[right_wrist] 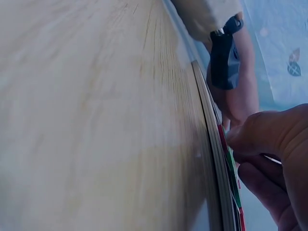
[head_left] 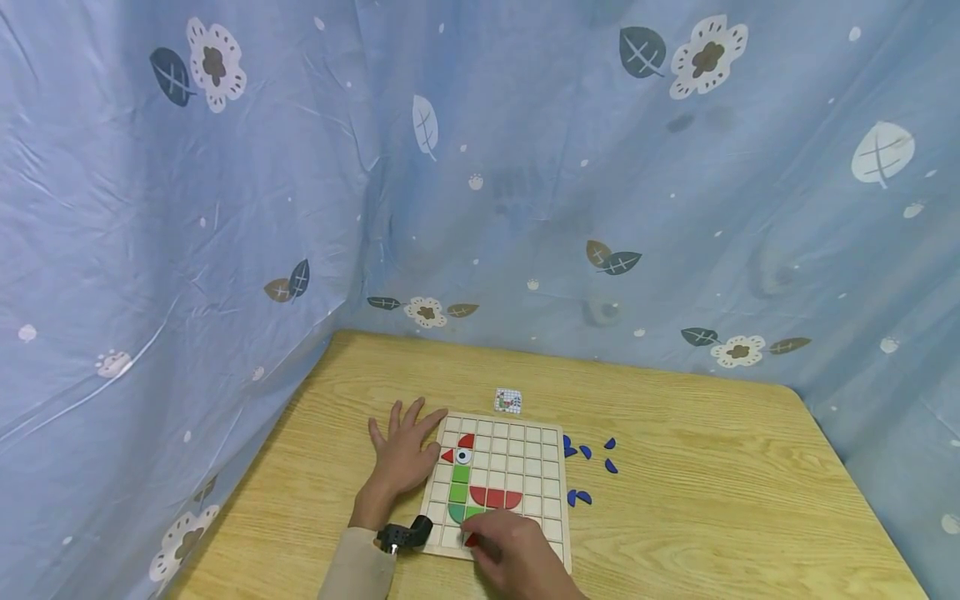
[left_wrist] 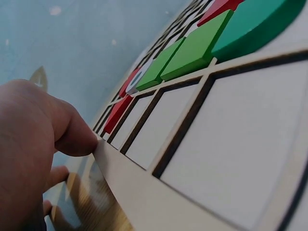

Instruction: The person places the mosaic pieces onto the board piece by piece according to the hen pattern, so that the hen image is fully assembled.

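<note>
A pale grid board [head_left: 516, 443] lies on the table with colored pieces in its cells. My left hand [head_left: 405, 457] is spread at its left side, fingers straight, index fingertip and thumb right at the frame. Over the front of the board, my right hand [head_left: 517, 550] pinches a small red piece [head_left: 472, 540]; its shape is mostly hidden by the fingers. Placed pieces are a red triangle [head_left: 447, 456], a round eye piece [head_left: 464, 457], green squares [left_wrist: 197, 48], a teal quarter-round [left_wrist: 262, 24] and a red row [head_left: 495, 498]. The right hand covers part of the lower rows.
Several loose blue pieces [head_left: 585, 452] lie on the wooden table [head_left: 697, 483] right of the board. A small picture card [head_left: 507, 401] with a gridded design sits just beyond the board's back edge. A blue patterned curtain [head_left: 480, 233] hangs behind and along the left.
</note>
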The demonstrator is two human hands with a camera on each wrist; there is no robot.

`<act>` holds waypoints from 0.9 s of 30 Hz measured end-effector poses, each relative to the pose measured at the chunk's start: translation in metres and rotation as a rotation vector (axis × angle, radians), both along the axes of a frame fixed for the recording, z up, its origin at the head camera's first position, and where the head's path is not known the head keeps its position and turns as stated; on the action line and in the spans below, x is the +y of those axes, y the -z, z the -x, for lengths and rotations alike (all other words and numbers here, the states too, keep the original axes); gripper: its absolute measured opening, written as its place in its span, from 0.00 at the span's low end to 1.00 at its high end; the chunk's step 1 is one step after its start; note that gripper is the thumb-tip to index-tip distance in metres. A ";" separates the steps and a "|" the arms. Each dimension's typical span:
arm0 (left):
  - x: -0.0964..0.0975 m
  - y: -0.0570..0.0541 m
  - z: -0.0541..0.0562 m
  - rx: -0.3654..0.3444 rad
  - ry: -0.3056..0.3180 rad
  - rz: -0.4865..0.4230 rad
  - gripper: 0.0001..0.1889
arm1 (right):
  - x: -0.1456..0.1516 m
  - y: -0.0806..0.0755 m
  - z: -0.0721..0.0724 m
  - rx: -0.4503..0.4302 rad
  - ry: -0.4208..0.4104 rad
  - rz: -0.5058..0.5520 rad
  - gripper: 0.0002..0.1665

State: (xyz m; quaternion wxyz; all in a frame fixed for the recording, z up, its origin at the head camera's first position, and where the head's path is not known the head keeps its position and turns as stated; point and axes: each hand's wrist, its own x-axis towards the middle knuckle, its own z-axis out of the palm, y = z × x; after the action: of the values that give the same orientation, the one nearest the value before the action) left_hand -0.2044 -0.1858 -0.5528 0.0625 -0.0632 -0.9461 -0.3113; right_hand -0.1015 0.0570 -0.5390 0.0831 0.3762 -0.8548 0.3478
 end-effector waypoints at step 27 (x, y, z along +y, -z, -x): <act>0.000 -0.001 0.000 -0.019 0.007 -0.018 0.30 | 0.050 -0.001 0.005 -0.134 0.036 0.241 0.17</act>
State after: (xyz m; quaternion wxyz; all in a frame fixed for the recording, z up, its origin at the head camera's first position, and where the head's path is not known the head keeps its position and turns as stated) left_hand -0.2040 -0.1860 -0.5519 0.0530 -0.0631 -0.9437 -0.3205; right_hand -0.1067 0.1066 -0.5376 0.0765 0.3241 -0.8171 0.4706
